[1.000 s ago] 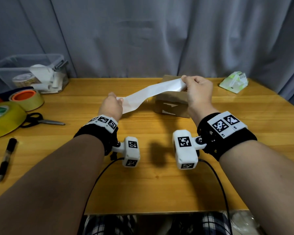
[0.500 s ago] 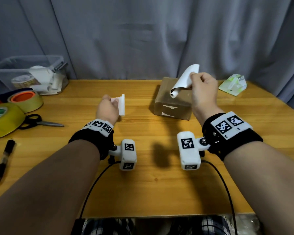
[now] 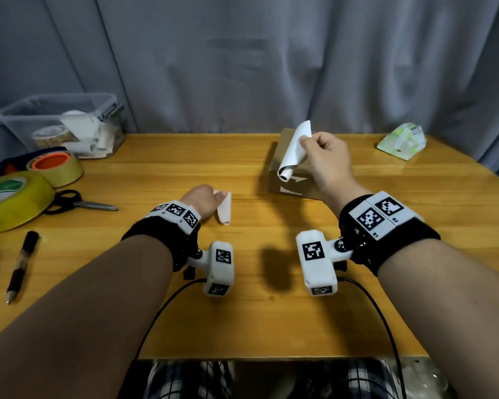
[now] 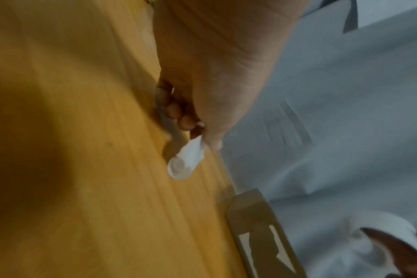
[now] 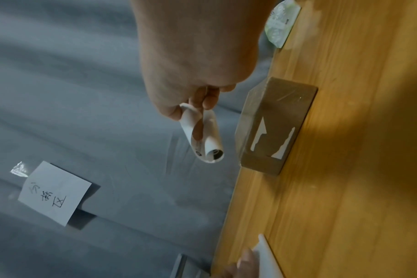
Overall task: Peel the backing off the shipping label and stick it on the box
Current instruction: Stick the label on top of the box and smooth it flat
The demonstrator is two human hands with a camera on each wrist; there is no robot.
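From the head view, the peel looks done: your right hand (image 3: 326,159) pinches a curled white strip (image 3: 293,152) above the box (image 3: 291,182) at one o'clock; which piece is label I cannot tell. Left wrist: your left hand (image 4: 210,79) pinches the smaller curl (image 4: 186,159) over the table (image 4: 83,131). Right wrist: uncurl yours and lower it flat onto the box.

Dim indoor light, soft shadows, blurred wrist views (wide-angle bending)

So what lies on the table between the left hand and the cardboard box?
Nothing: in the head view, only bare table lies between the left hand, which pinches a curled white strip, and the cardboard box.
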